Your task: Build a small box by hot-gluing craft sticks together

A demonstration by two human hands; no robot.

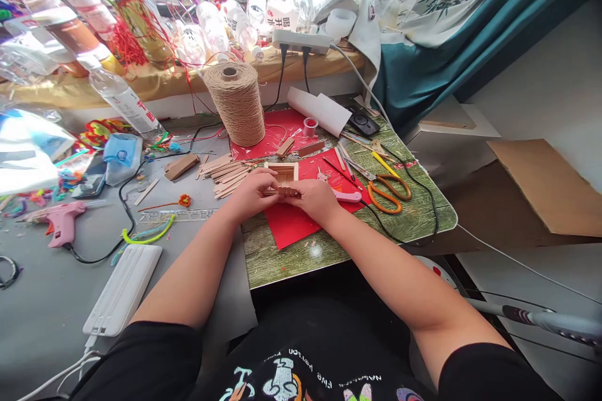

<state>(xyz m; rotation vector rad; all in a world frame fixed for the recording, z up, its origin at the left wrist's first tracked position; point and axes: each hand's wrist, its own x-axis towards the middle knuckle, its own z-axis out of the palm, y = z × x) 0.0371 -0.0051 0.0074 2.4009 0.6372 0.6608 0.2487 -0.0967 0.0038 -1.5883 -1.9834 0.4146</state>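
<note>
Both of my hands meet over a small square frame of wooden craft sticks [283,175] that rests on red paper [291,222] on the green wood-print board [414,216]. My left hand [251,195] curls its fingers round the frame's near left edge. My right hand [314,198] pinches the frame's near right edge. A loose pile of wooden sticks [228,172] lies just left of the frame. A pink tool [348,197] lies beside my right hand.
A big spool of jute twine [237,102] stands behind the frame. Orange-handled scissors [388,191] and a black cable lie to the right. A pink glue gun [59,222] and a white power strip [123,288] sit on the grey table at left. Plastic bottles crowd the back ledge.
</note>
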